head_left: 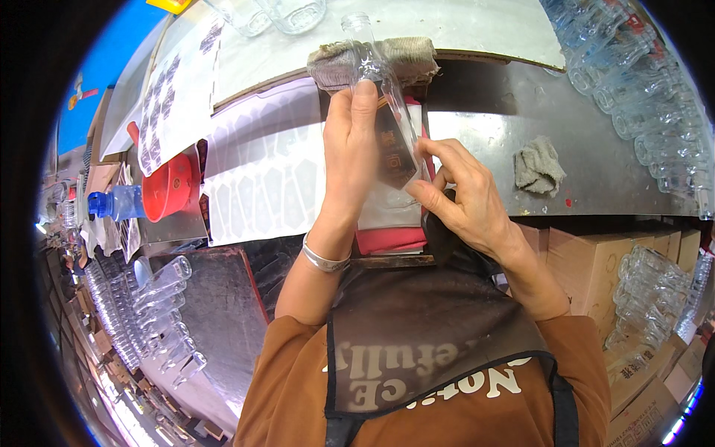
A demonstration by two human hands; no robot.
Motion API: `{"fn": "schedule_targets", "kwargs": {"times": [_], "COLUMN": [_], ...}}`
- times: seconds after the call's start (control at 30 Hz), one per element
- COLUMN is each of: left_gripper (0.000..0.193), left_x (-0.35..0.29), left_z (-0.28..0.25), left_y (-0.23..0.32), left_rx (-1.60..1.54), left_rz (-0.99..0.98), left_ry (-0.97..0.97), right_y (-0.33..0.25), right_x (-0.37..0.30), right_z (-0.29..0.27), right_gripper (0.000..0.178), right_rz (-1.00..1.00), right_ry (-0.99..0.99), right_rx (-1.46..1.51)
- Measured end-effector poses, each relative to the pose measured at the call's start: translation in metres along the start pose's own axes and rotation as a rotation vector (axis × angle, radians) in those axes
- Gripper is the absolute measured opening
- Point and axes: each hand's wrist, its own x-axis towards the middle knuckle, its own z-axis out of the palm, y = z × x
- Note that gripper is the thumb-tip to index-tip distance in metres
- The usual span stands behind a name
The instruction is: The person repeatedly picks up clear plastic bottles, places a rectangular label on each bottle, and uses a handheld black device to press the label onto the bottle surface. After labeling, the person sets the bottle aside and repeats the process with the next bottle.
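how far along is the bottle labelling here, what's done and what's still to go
In hand: the left hand presses a dark label onto a clear glass bottle lying over a folded cloth, while the right hand steadies its lower edge. Bottles lie in rows at the right and lower left; whether those are labelled is unclear. Label sheets show many emptied spots.

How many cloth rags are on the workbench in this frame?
2. A folded rag lies under the neck of the glass bottle at the bench's far edge; a crumpled grey rag sits on the steel surface to the right. Others may be hidden.
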Motion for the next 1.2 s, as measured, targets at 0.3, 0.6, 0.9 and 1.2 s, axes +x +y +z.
{"fn": "schedule_targets", "kwargs": {"times": [0.3, 0.6, 0.9, 1.2], "left_gripper": [0.059, 0.052, 0.060, 0.065], "left_x": [0.003, 0.011, 0.016, 0.008], "left_z": [-0.002, -0.001, -0.005, -0.003], "left_y": [-0.007, 0.004, -0.009, 0.002], "left_rx": [-0.202, 0.070, -0.045, -0.251], "left_rz": [-0.054, -0.046, -0.048, -0.131], "left_ry": [-0.030, -0.014, -0.064, -0.158], "right_y": [-0.002, -0.003, -0.003, 0.000], "right_x": [-0.001, -0.002, -0.003, -0.003], "right_z": [0.001, 0.002, 0.003, 0.003], "right_gripper": [0.044, 0.045, 0.046, 0.048], "right_rz": [0.014, 0.023, 0.042, 0.044], "right_ry": [0.003, 0.022, 0.022, 0.017], "right_rx": [0.016, -0.004, 0.002, 0.014]}}
